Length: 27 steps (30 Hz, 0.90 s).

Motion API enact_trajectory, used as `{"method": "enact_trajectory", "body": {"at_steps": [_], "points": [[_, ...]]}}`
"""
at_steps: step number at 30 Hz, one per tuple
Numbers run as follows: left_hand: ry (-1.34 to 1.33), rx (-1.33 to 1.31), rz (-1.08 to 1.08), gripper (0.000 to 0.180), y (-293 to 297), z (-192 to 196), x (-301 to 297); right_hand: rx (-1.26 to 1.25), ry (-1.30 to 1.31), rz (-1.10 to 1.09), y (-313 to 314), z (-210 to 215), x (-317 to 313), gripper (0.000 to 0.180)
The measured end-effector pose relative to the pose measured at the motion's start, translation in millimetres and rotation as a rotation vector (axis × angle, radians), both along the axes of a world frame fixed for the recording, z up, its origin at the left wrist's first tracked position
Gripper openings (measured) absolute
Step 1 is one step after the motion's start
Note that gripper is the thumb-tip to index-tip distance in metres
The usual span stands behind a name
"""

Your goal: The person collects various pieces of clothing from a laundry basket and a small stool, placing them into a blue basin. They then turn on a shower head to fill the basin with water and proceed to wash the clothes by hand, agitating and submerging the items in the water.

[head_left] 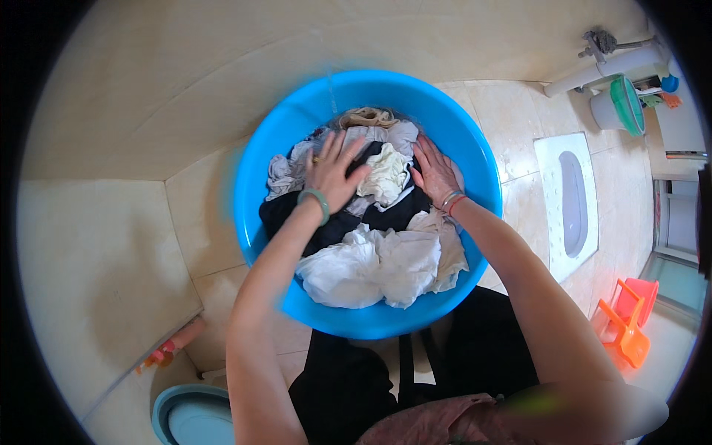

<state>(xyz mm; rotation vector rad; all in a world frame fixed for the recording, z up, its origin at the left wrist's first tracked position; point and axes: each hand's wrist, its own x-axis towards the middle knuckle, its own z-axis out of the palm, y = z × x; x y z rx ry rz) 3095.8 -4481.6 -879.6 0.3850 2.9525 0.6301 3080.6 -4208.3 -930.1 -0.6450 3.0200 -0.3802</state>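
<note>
A large round blue basin (475, 163) stands in front of me, heaped with wet-looking clothes. My left hand (334, 169), a green bangle at its wrist, lies with fingers spread on grey and black cloth at the left of the heap. Flat against the heap's right side rests my right hand (437, 172), fingers stretched out, with a silver bangle and a red cord at the wrist. Between the hands is a crumpled cream-white cloth (387, 174). White garments (371, 263) bulge at the near side, and a beige cloth (367, 117) lies at the far side.
A white squat toilet (552, 200) is set in the tiled floor to the right. Beyond it stands a bucket with a green rim (627, 106). Orange and red plastic scoops (630, 337) lie at lower right. A grey-blue tub (167, 415) sits at lower left; walls close in left and ahead.
</note>
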Motion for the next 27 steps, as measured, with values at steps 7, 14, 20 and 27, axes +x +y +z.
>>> {"method": "enact_trajectory", "body": {"at_steps": [7,14,20,27], "points": [[0.051,-0.185,-0.043,0.058,11.7,-1.4,18.4,-0.514,-0.302,-0.098,3.5,24.9,-34.0,0.049],[0.172,-0.203,-0.017,0.057,-4.4,17.3,37.3,-0.054,-0.056,-0.027,-80.4,26.5,-21.6,0.063],[0.006,-0.230,0.264,0.075,-41.0,1.6,53.2,-0.033,-0.089,0.056,-74.4,19.2,-27.3,0.062],[-0.171,-0.130,0.245,0.080,-44.2,-8.9,32.1,-0.032,-0.147,0.128,-67.9,21.7,-49.3,0.060]]}}
